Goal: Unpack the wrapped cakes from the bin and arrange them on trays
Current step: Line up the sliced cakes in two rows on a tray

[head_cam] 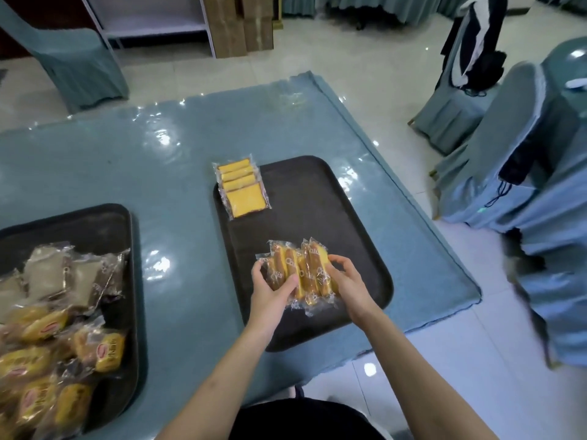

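Observation:
A dark tray [333,217] lies on the table in front of me. Over its near part I hold a bunch of several clear-wrapped yellow cake slices [305,274] standing on edge between both hands. My left hand [270,290] grips the bunch from the left, thumb on top. From the right, my right hand [346,281] holds it with curled fingers. A row of several wrapped flat yellow cakes [243,187] lies overlapped at the tray's far left corner. A second dark tray [104,230] at the left carries a heap of wrapped cakes [47,344].
The table [158,154] has a shiny blue-green cover. Its right edge runs close to the tray. Covered chairs [524,154] stand at the right, another chair [70,58] at the far left. White shelving [152,23] and cardboard boxes [238,23] stand behind.

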The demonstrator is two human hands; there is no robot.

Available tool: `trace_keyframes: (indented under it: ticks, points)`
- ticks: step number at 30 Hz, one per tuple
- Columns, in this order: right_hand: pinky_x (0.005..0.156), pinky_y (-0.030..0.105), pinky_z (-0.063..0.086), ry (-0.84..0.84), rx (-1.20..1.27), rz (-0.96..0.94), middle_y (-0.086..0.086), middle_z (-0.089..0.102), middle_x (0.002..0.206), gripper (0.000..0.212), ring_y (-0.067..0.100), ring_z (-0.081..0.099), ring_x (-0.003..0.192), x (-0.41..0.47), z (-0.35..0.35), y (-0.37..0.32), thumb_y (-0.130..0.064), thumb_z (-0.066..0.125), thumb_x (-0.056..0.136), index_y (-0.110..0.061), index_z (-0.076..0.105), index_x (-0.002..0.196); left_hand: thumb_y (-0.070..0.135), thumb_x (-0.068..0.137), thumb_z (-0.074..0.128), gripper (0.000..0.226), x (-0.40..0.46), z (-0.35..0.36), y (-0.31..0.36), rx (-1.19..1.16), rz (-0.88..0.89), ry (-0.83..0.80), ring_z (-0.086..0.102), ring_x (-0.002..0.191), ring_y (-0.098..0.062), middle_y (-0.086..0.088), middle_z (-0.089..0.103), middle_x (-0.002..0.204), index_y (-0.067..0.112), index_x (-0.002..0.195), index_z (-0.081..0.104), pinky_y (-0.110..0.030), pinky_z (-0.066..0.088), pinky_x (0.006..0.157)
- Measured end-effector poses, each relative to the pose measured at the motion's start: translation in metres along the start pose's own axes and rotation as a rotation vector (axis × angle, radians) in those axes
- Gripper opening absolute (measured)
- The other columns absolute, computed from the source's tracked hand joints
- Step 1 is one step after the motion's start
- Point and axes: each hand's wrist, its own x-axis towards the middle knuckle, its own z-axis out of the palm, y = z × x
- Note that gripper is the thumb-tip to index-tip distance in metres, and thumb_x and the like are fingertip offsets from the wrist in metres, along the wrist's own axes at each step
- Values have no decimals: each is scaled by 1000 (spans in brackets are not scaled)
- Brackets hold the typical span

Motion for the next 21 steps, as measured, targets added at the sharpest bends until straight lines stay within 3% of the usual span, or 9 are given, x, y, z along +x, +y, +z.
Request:
trace_keyframes:
  ticks: [3, 7, 11, 14, 18, 21]
  points:
    - [97, 47, 60, -4, -18, 28, 4, 71, 124, 30, 22, 76, 105, 17, -10, -4, -43, 66, 102, -31, 59, 129, 50, 74, 88, 96, 18, 11, -3, -39, -55, -29, 71, 113, -15, 8, 64, 134, 56, 146, 25, -46, 56, 103]
    - [85, 32, 63, -21, -53, 47, 4, 68, 126, 33, 20, 75, 104, 34, -20, -1, -38, 65, 103, -25, 57, 133, 44, 83, 84, 95, 33, 24, -9, 3, -104, -15, 68, 114, -12, 12, 63, 127, 50, 151, 18, -45, 53, 107]
    - [90, 37, 63, -52, -134, 81, 7, 68, 127, 29, 23, 74, 106, 52, -32, 9, -36, 63, 105, -26, 56, 131, 31, 91, 80, 92, 32, 39, -17, -3, -143, 15, 69, 109, -12, 6, 63, 126, 41, 153, 14, -40, 58, 100]
    - [85, 34, 63, -130, -234, 105, 9, 68, 124, 38, 22, 75, 103, 69, -43, 7, -35, 62, 105, -22, 49, 138, 24, 91, 80, 89, 34, 48, -22, -12, -180, 45, 70, 106, -14, 4, 64, 122, 34, 153, 15, -41, 62, 92]
    - [98, 45, 60, -197, -387, 97, 3, 64, 129, 47, 19, 71, 108, 89, -53, 1, -35, 62, 103, -19, 46, 145, 31, 86, 84, 95, 35, 56, -22, 40, -204, 103, 66, 112, -17, 2, 63, 128, 38, 152, 16, -49, 56, 102]
    - [101, 44, 57, -223, -485, 68, 3, 64, 133, 50, 18, 67, 111, 98, -57, -3, -35, 63, 102, -17, 47, 147, 36, 86, 84, 102, 32, 63, -17, 93, -243, 129, 61, 119, -20, 1, 57, 135, 37, 157, 11, -48, 50, 109]
